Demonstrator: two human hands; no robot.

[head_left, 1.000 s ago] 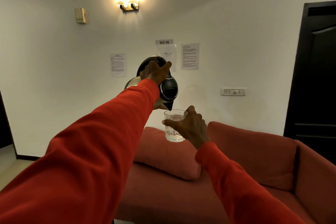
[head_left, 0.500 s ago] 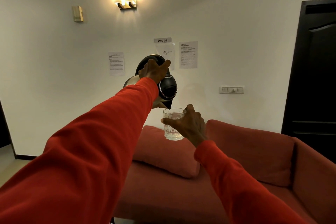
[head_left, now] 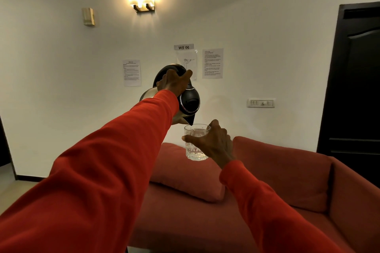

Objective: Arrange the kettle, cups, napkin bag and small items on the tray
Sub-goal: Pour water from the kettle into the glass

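The right hand (head_left: 213, 144) grips the glass (head_left: 196, 145) over the red sofa (head_left: 298, 181); the left hand (head_left: 174, 84) clutches the kettle (head_left: 188, 101) handle. The spout has dipped to the rim, so pouring comes before any tray, which isn't visible.

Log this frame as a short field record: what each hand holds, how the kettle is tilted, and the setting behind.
left hand: grips the handle of the steel and black electric kettle
right hand: holds the clear faceted glass tumbler
kettle: tipped forward, spout just above the tumbler's rim
water stream: cannot tell
setting: red sofa, white wall
tray: not in view
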